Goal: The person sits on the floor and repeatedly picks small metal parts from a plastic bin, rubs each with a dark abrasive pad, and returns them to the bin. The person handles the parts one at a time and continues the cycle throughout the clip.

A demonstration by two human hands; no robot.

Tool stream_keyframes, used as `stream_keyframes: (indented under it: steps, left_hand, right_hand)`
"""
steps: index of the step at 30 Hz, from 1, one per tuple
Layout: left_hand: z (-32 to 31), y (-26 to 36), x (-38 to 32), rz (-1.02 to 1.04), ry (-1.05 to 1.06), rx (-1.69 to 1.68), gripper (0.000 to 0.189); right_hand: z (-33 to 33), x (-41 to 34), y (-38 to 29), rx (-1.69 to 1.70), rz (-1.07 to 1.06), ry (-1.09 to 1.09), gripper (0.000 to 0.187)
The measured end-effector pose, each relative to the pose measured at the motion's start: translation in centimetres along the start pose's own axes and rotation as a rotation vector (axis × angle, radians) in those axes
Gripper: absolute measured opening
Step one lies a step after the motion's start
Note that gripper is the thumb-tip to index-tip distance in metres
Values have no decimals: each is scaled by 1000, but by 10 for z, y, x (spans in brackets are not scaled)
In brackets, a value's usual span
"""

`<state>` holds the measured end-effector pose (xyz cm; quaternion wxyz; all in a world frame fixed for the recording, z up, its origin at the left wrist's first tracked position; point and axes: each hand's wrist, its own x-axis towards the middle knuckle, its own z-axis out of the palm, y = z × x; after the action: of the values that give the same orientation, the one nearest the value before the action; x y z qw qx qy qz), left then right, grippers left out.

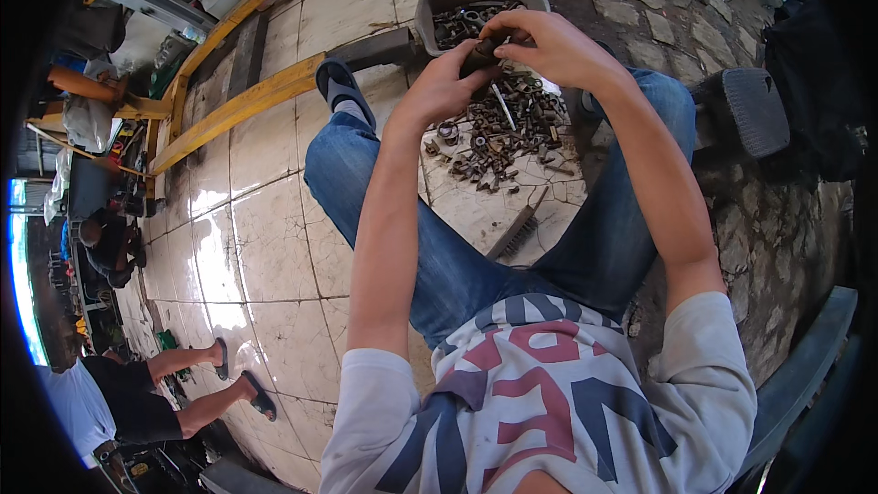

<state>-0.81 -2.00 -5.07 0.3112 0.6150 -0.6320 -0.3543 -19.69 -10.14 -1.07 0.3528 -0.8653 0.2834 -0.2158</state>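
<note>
My left hand and my right hand together hold a dark, rusty cylindrical metal part, partly hidden by the fingers. Just beyond them stands a grey plastic tub with loose metal hardware inside. Below the hands, a heap of old bolts, nuts and small fittings lies spread on the tiles between my legs. A pale, thin strip rests on the heap. Nearer to me lies a wire brush with a worn back and dark bristles.
A yellow metal frame crosses the tiled floor at left. Rough stone paving lies at right, with a black padded seat or pedal-like pad. One person crouches at far left; another person in sandals is at lower left.
</note>
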Motion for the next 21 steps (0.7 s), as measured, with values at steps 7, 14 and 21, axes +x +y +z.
stream_keyframes:
  steps: [7, 14, 21]
  left_hand:
    - [-2, 4, -1, -75, -75, -31, 46]
    - [2, 14, -6, 0, -10, 84, 54]
    - [-1, 14, -3, -54, -83, -26, 52]
  right_hand:
    - [-2, -1, 4, -53, 7, -29, 29]
    - [-4, -1, -10, -172, 192, -117, 33]
    - [4, 1, 3, 33, 54, -70, 33]
